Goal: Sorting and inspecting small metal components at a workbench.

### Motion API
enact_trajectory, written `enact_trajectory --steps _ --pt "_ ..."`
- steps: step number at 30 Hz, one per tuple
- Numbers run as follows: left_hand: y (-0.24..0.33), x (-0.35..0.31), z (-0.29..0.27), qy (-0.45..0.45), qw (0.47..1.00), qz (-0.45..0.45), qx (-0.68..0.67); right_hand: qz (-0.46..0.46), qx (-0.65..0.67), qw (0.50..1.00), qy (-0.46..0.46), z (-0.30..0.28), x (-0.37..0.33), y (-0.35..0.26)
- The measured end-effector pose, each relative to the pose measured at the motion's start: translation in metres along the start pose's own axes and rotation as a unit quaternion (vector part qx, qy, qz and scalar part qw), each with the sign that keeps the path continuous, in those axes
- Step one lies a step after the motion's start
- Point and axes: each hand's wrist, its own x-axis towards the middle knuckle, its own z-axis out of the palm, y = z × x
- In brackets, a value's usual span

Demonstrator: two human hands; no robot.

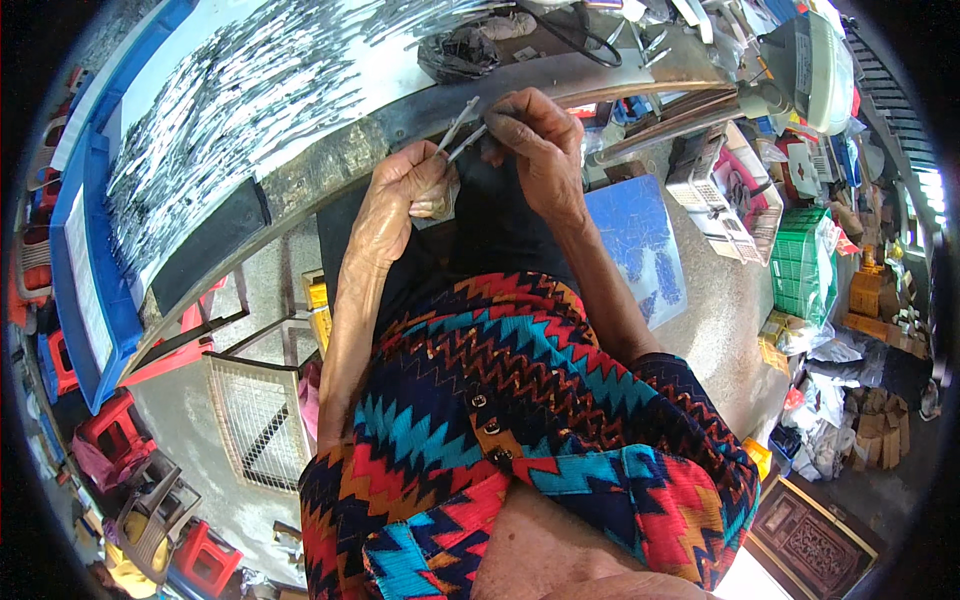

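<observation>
Hands at worktop edge: two thin sticks in left grip

The left hand [402,197] is closed, its grip holding two thin, pale grey sticks [459,122] that fan apart towards the worktop. The right hand [542,140] has its grip narrowed, thumb and fingers drawn together at the end of the lower stick; whether it clasps or merely touches cannot be told. Both hands are just off the near edge of the worn, dark-edged worktop [325,165].

On the worktop lies a broad spread of loose, narrow silver, white and black strips [235,105], with a crumpled black plastic bag [457,55] near its right end. A blue-rimmed tray [125,335] stands at the left. On the floor to the right are a white plastic basket [698,188] and a green plastic crate [795,282]; red plastic stools [118,425] stand at lower left.

The right fingertips are partly hidden by the hand. The strips blur together and cannot be counted. Items at the dark fisheye rim are cut off.
</observation>
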Motion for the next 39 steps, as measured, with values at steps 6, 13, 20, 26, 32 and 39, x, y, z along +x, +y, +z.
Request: enact_trajectory --steps 6,13,20,26,32,39 --pt "0.003 0.002 0.005 0.042 0.998 0.05 -0.021 0.012 -0.058 0.998 -0.033 0.003 0.023 -0.014" --pt "0.013 0.005 -0.004 0.036 0.993 0.108 -0.039 -0.221 -0.427 0.876 0.045 -0.01 0.085 0.015" --pt "0.016 0.006 -0.004 0.085 0.987 0.14 0.001 -0.092 -0.606 0.785 0.085 0.019 0.09 0.011" --pt "0.018 0.004 -0.009 0.078 0.987 0.138 0.022 -0.068 -0.653 0.751 0.068 0.028 0.093 0.016" --pt "0.02 0.001 -0.008 0.101 0.982 0.125 0.094 -0.035 -0.642 0.763 0.07 0.031 0.093 0.016" --pt "0.024 0.001 -0.001 0.11 0.985 0.106 0.082 -0.07 -0.626 0.771 0.095 0.025 0.093 0.024"
